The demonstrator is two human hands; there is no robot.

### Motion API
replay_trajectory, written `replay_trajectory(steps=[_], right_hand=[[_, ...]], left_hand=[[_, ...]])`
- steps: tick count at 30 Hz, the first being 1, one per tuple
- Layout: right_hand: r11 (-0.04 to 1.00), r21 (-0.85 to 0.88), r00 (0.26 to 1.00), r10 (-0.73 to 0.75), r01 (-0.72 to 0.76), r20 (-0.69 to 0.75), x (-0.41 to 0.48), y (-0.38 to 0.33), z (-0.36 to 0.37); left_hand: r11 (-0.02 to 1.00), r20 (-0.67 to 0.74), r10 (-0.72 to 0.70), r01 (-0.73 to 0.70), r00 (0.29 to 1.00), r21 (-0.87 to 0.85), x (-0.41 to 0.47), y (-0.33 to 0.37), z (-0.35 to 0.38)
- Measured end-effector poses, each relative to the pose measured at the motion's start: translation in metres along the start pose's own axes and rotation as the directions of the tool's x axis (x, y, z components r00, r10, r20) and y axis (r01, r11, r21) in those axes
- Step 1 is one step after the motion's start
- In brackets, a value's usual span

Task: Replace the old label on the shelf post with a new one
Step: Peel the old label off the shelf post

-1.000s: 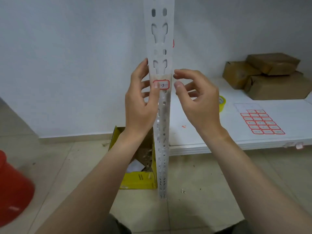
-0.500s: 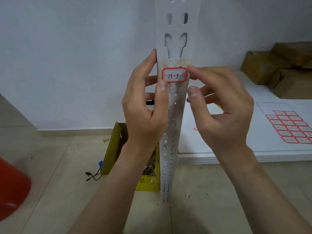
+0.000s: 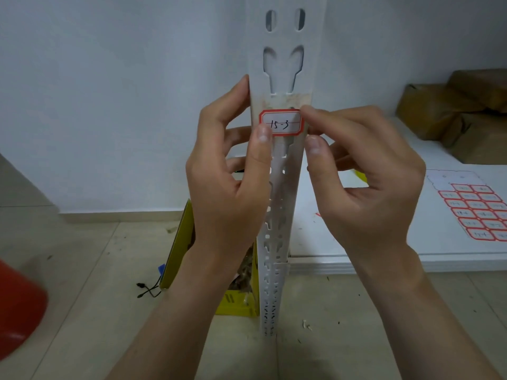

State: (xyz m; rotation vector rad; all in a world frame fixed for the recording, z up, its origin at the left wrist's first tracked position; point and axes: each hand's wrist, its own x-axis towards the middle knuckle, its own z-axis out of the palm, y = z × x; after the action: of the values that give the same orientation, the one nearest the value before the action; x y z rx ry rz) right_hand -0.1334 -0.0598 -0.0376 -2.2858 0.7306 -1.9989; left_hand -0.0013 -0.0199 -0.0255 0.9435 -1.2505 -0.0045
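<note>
A white slotted shelf post (image 3: 282,64) rises through the middle of the view. A red-bordered white label (image 3: 282,123) marked "15-3" lies across the post, over a patch of yellowish residue. My left hand (image 3: 227,185) wraps the post from the left, its thumb tip on the label's lower left corner. My right hand (image 3: 365,182) is at the post's right edge, with index finger and thumb pinching at the label's right end. A sheet of red-bordered labels (image 3: 477,209) lies on the white shelf board at the right.
The white shelf board (image 3: 411,242) extends to the right, with brown wrapped parcels (image 3: 455,111) at its back. A yellow box (image 3: 192,242) of scraps stands on the tiled floor behind the post. A red bucket (image 3: 19,305) sits at the lower left.
The view has drawn closer to the post and label. My left thumb has slid off the label's middle to its lower left corner, uncovering the writing. My right fingers have closed on its right end.
</note>
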Motion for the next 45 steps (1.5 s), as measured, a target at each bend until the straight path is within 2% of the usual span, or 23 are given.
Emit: replay_trajectory(steps=[45], right_hand=[[1.0, -0.013, 1.0, 0.01, -0.009, 0.018, -0.0004, -0.0019, -0.0027]], left_hand=[[0.999, 0.003, -0.042, 0.042, 0.999, 0.005, -0.0009, 0.0, -0.0011]])
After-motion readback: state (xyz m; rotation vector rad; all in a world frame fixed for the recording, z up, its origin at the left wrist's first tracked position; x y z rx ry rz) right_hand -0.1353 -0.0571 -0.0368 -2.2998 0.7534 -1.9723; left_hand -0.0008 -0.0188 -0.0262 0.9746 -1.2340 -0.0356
